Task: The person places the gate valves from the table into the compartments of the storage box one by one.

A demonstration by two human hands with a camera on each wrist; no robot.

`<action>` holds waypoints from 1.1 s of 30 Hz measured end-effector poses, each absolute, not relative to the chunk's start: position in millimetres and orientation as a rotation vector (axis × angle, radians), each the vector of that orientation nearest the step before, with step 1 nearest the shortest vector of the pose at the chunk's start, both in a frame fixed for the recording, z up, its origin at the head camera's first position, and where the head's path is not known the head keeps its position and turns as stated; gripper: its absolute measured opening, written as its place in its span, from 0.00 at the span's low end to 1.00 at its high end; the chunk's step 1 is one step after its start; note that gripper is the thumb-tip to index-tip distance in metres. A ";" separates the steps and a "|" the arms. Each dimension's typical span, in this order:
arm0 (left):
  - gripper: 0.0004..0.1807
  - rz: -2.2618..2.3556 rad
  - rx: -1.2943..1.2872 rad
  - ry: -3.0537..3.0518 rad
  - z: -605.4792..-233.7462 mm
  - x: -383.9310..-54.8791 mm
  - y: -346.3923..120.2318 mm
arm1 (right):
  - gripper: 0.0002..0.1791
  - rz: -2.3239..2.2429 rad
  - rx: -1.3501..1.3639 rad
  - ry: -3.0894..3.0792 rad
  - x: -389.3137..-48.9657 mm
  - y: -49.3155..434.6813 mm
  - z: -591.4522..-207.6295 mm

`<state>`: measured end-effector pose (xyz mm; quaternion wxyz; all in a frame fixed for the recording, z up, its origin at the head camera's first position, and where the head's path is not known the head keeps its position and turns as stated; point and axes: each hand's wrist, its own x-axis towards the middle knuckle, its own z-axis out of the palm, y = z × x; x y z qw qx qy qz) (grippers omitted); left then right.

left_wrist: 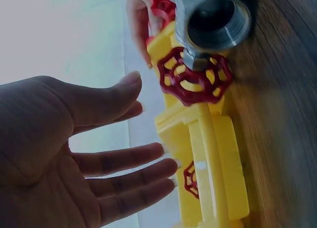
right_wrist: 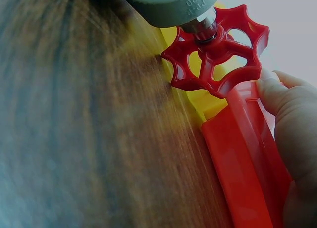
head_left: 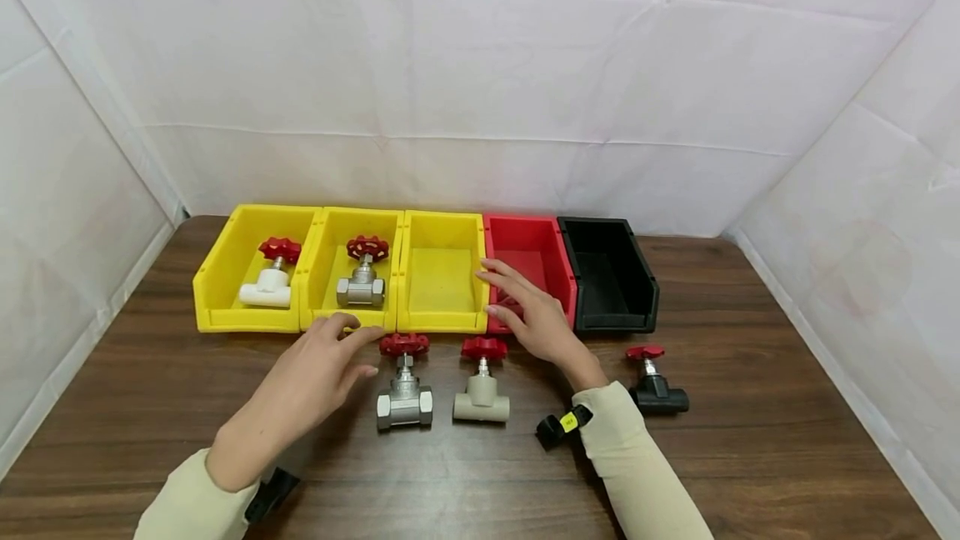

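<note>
My left hand point(head_left: 311, 377) hovers over the table before the second yellow bin point(head_left: 348, 323), fingers relaxed and holding nothing. Just right of it stands a metal valve point(head_left: 405, 407) with a red handwheel. My right hand point(head_left: 536, 319) is over the front of the red bin point(head_left: 567, 273), its fingers stretched toward the wall shared with the third yellow bin point(head_left: 442, 321). In the right wrist view the thumb point(right_wrist: 275, 92) is at the red bin's rim; firm contact cannot be told. A beige plastic valve point(head_left: 482, 402) stands before these bins. The hand hides part of the red bin's inside.
A white valve point(head_left: 266, 288) sits in the leftmost yellow bin point(head_left: 247, 321), another metal valve point(head_left: 362, 286) in the second. A black bin point(head_left: 617, 322) ends the row at right. Near the right forearm stands a black valve point(head_left: 658, 394). White cloth walls point(head_left: 480, 65) surround the table.
</note>
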<state>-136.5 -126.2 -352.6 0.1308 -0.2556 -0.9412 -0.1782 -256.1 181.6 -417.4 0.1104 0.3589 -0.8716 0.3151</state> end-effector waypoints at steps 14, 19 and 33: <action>0.21 -0.638 -0.847 -2.851 -352.6 -128.0 -110.4 | 0.30 0.930 1.044 -2.562 -255.6 182.2 -415.9; 0.22 -0.645 -0.878 -2.881 -355.3 -126.9 -106.3 | 0.30 0.928 1.039 -2.567 -255.5 182.7 -415.8; 0.24 -0.673 -0.984 -2.916 -364.9 -123.7 -100.3 | 0.30 0.919 1.051 -2.564 -255.6 180.7 -416.0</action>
